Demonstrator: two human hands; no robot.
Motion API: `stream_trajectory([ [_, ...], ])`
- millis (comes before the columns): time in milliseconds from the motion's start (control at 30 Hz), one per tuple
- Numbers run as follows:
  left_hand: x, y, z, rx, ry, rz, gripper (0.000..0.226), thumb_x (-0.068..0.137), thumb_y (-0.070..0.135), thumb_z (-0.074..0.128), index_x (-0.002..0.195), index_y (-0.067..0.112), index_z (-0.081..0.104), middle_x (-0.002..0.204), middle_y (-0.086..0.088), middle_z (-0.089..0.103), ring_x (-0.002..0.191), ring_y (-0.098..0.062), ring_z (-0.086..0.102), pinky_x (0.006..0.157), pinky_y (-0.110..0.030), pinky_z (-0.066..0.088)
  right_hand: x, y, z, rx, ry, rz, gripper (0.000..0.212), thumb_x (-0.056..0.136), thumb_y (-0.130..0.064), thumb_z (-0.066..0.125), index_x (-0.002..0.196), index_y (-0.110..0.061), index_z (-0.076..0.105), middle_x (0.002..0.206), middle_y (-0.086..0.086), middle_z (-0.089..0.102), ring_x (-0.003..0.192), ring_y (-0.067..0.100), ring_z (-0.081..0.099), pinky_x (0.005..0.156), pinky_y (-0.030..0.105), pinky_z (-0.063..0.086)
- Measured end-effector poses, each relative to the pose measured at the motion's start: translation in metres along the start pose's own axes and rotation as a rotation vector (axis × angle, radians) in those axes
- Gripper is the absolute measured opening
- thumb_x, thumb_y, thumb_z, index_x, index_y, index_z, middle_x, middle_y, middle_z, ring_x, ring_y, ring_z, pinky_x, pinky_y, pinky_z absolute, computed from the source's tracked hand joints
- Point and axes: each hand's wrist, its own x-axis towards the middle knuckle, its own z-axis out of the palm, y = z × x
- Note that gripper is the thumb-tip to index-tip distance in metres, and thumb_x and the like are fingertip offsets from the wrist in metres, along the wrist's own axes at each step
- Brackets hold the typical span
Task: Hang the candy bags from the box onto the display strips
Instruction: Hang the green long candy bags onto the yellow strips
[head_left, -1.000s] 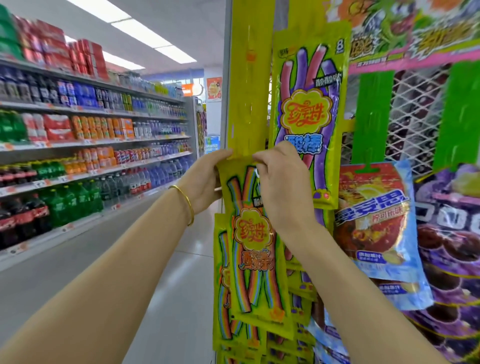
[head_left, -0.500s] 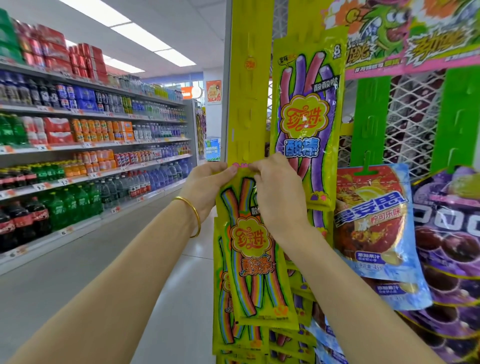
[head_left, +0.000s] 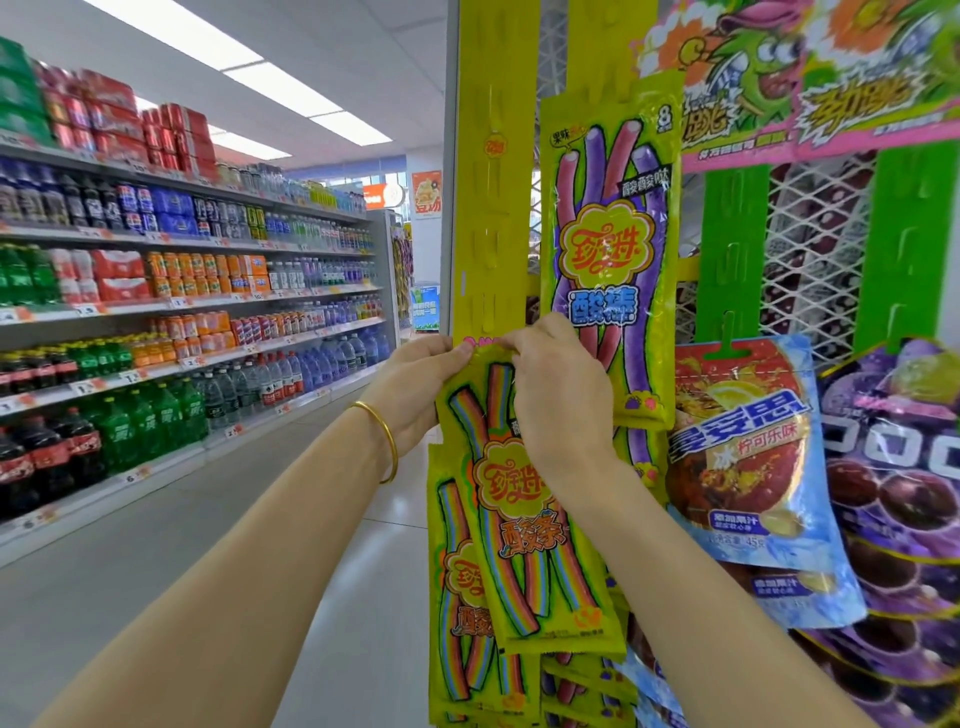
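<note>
Both hands meet at the top edge of a yellow rainbow bag (head_left: 524, 525), pressed against the lower end of the yellow strip (head_left: 491, 218). The left hand (head_left: 415, 387) pinches the bag's upper left corner between thumb and fingers, with a gold bangle (head_left: 382, 441) on its wrist. The right hand (head_left: 558, 395) is closed on the top edge just beside it, its back covering the upper right part of the bag. The bag hangs tilted, its bottom swung to the right. Whether its hole sits on a strip hook cannot be told, since the fingers hide that spot.

Below and behind it, another rainbow bag (head_left: 457, 597) hangs lower on the same strip, with more yellow bags stacked beneath. To the right, a purple-striped bag (head_left: 610, 244) hangs higher up. Further right, a blue bag (head_left: 748, 452) hangs from a green strip (head_left: 735, 249), and purple grape bags (head_left: 898, 493) fill the edge. Across the aisle to the left stand drink shelves (head_left: 171, 312). No box is in view.
</note>
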Motion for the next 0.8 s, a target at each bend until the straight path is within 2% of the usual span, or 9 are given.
stream_trajectory([
  [133,0.001,-0.001,0.001,-0.002,0.001,0.023,0.027,0.096,0.014,0.046,0.113,-0.006,0.055,0.111,-0.027,0.06,0.087,-0.029,0.061,0.086,-0.046,0.05,-0.001,0.0,-0.002,-0.017,-0.04,0.012,0.021,0.095,-0.006,0.048,0.11,-0.01,0.061,0.114,0.006,0.05,0.083,0.029,0.062,0.064,0.036,0.051],
  [267,0.002,-0.003,-0.001,-0.012,0.013,0.034,0.026,0.095,0.01,0.046,0.113,-0.007,0.055,0.118,-0.031,0.058,0.098,-0.034,0.059,0.093,-0.048,0.048,-0.009,0.003,0.003,-0.014,-0.066,0.037,0.02,0.093,-0.005,0.051,0.11,-0.012,0.059,0.113,0.004,0.05,0.084,0.027,0.063,0.064,0.033,0.05],
  [333,0.002,-0.004,-0.002,-0.022,0.009,0.037,0.026,0.095,0.007,0.045,0.116,-0.007,0.053,0.12,-0.031,0.056,0.099,-0.034,0.057,0.09,-0.044,0.05,-0.012,0.004,0.005,0.001,-0.075,0.043,0.022,0.093,-0.004,0.052,0.111,-0.013,0.058,0.113,0.004,0.051,0.087,0.026,0.063,0.067,0.032,0.051],
  [433,0.0,-0.005,-0.006,-0.042,-0.018,0.039,0.02,0.095,0.007,0.045,0.109,-0.003,0.055,0.118,-0.03,0.057,0.099,-0.034,0.058,0.088,-0.042,0.05,-0.015,0.007,0.006,-0.001,-0.094,0.052,0.023,0.094,-0.006,0.049,0.114,-0.015,0.057,0.116,0.002,0.053,0.092,0.024,0.063,0.071,0.032,0.051],
  [600,-0.006,-0.013,-0.011,-0.071,-0.013,0.078,0.017,0.094,0.005,0.046,0.106,-0.001,0.057,0.103,-0.019,0.065,0.082,-0.022,0.064,0.079,-0.033,0.055,-0.027,0.009,0.006,-0.048,-0.07,0.02,0.016,0.096,-0.013,0.048,0.112,-0.017,0.052,0.107,0.001,0.059,0.083,0.026,0.065,0.062,0.035,0.052],
  [733,-0.009,-0.016,-0.009,-0.035,0.02,0.102,0.015,0.095,0.007,0.046,0.1,0.002,0.058,0.098,-0.017,0.064,0.081,-0.023,0.062,0.079,-0.034,0.054,-0.028,0.009,0.009,-0.063,-0.054,-0.013,0.018,0.094,-0.011,0.052,0.111,-0.017,0.05,0.104,0.002,0.06,0.078,0.027,0.065,0.057,0.035,0.051],
  [800,-0.011,-0.016,-0.008,-0.021,0.041,0.112,0.015,0.095,0.009,0.046,0.099,0.003,0.06,0.099,-0.018,0.065,0.087,-0.028,0.061,0.085,-0.04,0.053,-0.031,0.01,0.008,-0.012,-0.044,-0.028,0.024,0.092,-0.008,0.053,0.115,-0.017,0.05,0.104,0.004,0.059,0.076,0.03,0.064,0.057,0.037,0.052],
])
